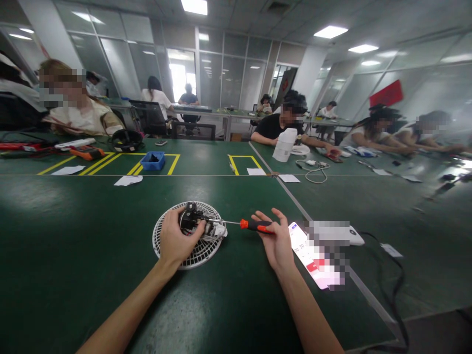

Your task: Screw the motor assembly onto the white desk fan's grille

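A round white fan grille (159, 231) lies flat on the green table, with a black motor assembly (190, 216) and a white plastic part (218, 231) on top of it. My left hand (173, 241) grips the motor assembly, thumb on the near side and fingers around the left. In my right hand (277, 241) is a screwdriver (254, 225) with a red and black handle, held between thumb and fingers. Its metal shaft points left, and the tip reaches the motor assembly. Exactly where the tip sits there is too small to tell.
To the right lie a lit phone (306, 255) and a dark cable (396, 275). Farther back are a blue bin (153, 162), a white cylindrical housing (285, 145), a pale cable (316, 173) and paper slips (128, 180). Several people sit around the tables beyond.
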{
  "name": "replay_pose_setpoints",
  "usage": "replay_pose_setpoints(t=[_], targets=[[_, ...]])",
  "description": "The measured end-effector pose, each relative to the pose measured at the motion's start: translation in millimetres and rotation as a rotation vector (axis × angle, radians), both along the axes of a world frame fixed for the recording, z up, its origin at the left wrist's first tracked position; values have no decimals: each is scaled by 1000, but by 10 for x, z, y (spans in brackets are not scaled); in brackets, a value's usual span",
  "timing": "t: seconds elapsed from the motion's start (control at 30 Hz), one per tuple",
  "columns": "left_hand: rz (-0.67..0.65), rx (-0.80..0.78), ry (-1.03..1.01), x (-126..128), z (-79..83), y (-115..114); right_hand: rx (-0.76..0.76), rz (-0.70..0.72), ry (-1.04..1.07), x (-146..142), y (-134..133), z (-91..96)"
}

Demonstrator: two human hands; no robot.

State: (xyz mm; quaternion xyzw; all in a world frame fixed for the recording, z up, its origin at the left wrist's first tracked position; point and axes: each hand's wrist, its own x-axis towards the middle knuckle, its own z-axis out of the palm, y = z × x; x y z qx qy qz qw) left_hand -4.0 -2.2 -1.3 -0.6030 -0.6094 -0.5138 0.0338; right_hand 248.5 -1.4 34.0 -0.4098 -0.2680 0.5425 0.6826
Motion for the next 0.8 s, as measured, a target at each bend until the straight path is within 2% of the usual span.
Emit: replay_pose_setpoints(t=[0.27, 0.47, 0.8], targets=[[-3, -4, -29, 86, -5, -12, -149, -162, -133, -5, 96, -117], [-31, -23, -58, 152, -14, -39, -8, -149, 12, 37, 87, -142], [-13, -36, -79, 207, -26, -54, -78, -253, -182, 17, 93, -151]])
